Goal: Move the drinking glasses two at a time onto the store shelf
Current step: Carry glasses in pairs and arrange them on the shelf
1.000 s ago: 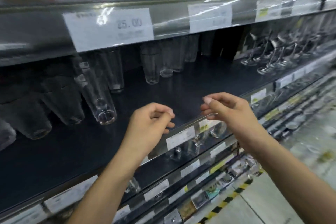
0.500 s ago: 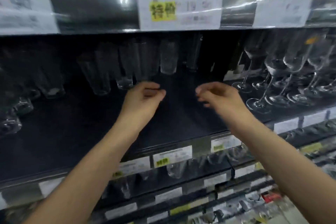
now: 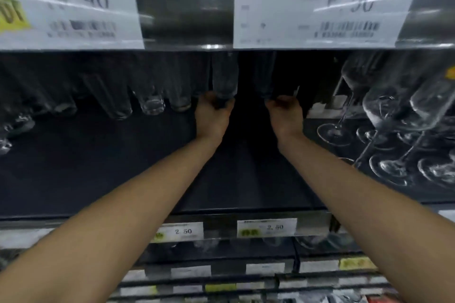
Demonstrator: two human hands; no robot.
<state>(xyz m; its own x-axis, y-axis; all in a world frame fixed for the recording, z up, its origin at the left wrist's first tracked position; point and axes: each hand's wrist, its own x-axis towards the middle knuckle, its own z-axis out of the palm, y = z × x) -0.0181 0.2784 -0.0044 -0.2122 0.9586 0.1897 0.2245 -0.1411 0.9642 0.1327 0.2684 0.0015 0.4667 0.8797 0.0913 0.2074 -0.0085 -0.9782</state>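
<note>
Both my arms reach deep into the dark store shelf [image 3: 123,162]. My left hand [image 3: 213,114] curls its fingers round the base of a tall clear drinking glass [image 3: 224,74] standing at the back. My right hand [image 3: 285,113] grips the foot of a second drinking glass [image 3: 265,71], which is dim against the dark back wall. To the left, several more tall glasses [image 3: 150,96] stand in a row along the back of the same shelf.
Stemmed wine glasses [image 3: 394,115] crowd the right side of the shelf, close to my right forearm. The shelf above hangs low, with large price tags [image 3: 320,5] on its edge. Lower shelves with small price tags [image 3: 267,227] lie below.
The camera moved in closer and lower. Both hands, which held nothing near the shelf front, have reached to the back row and now each grips a glass base.
</note>
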